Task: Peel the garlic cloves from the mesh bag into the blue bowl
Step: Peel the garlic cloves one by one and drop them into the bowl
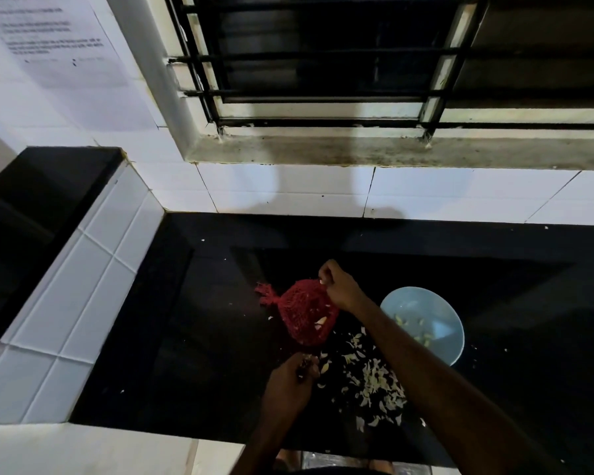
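A red mesh bag [304,315] of garlic lies on the black counter, its knotted end pointing left. My right hand [336,286] pinches the bag's far top edge, with something small and pale at the fingertips. My left hand [294,378] hovers near the counter just in front of the bag, fingers curled round a small dark object that I cannot make out. The blue bowl [439,303] stands to the right of the bag, partly behind my right forearm, with a few peeled cloves [412,325] inside.
A pile of garlic skins [374,382] is scattered on the counter [203,337] between the bag and the near edge. A white tiled ledge [83,286] rises on the left. The tiled wall and a barred window [323,63] close the far side.
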`<state>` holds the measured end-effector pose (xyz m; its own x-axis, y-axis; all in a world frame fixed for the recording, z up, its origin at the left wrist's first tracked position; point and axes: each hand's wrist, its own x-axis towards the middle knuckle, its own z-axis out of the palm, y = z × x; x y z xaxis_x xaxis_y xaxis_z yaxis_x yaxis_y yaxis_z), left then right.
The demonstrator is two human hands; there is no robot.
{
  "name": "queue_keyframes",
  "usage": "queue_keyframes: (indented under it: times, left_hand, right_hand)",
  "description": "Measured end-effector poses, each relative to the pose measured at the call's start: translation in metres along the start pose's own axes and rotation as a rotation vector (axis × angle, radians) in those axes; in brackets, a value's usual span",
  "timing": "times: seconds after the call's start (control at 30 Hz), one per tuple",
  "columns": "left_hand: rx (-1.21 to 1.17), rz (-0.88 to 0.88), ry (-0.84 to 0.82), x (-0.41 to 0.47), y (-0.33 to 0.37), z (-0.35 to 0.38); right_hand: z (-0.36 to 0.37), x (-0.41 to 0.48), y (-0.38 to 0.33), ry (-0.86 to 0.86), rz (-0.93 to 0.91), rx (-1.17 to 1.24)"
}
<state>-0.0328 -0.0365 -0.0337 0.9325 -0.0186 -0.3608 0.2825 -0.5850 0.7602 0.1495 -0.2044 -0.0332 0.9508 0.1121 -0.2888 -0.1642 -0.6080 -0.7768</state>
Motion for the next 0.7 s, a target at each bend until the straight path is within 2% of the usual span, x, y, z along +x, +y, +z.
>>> queue_keyframes:
  times: [0.17,0.43,0.7]
  left_hand:
    - [0.000,-0.008,0.000,0.001,-0.005,0.003]
    - [-0.014,0.001,0.015,0.002,0.002,0.003]
    - [-0.077,0.010,0.014,0.001,0.005,0.004]
  right_hand:
    - [0.004,-0.006,0.003,-0.026,-0.004,0.166]
    - [0.008,-0.003,0.002,-0.035,0.187,0.467]
    - [-0.001,-0.006,0.003,-0.001,0.075,0.255]
